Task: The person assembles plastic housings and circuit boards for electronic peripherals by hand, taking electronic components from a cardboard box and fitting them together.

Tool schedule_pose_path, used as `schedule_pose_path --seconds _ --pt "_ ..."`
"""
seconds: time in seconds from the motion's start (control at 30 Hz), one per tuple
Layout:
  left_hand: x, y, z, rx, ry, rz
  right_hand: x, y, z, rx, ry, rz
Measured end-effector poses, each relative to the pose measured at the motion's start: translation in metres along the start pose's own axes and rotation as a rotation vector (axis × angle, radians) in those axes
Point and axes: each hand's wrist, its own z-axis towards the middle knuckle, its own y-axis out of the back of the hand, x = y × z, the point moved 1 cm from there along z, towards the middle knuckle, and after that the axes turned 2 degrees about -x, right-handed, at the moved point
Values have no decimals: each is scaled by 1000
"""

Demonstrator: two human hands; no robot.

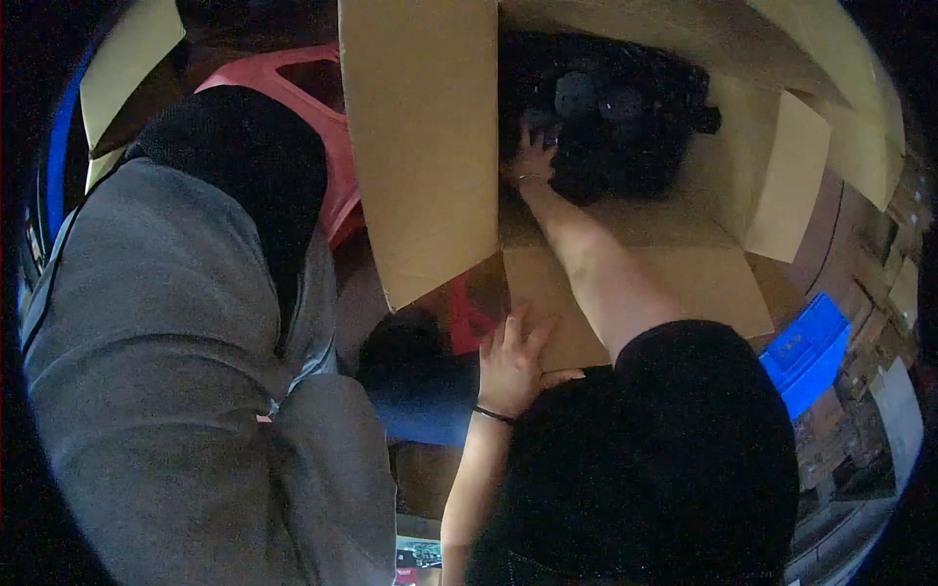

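A large open cardboard box [420,146] lies in front of me. Deep inside it is a dark, glossy bundle [635,117] with rounded lumps, perhaps in black plastic; its kind is too dark to make out. My right hand [532,161] reaches into the box, fingers spread against the bundle's near left side. My left hand [513,361] rests with fingers apart at the left edge of the box's near flap [645,288]. Neither hand is closed round anything.
Close on my left is a person in grey trousers [166,322] and a dark top. Behind that person is a pink-red plastic chair-like piece [337,186]. To the right a blue plastic piece [811,356] lies beside brownish blocks or cartons [870,303].
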Motion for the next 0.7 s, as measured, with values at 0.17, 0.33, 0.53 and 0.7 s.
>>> schedule_pose_path --seconds 0.17,0.33,0.53,0.7 --pt "-1 -2 1 -29 -41 13 -49 13 16 10 273 -88" --pt "-1 2 -1 19 7 3 -90 68 -1 -127 627 -8" --pt "-7 3 3 60 16 46 -217 136 71 -69 -125 136" --pt "-6 6 2 49 18 29 -228 89 96 71 -263 563"
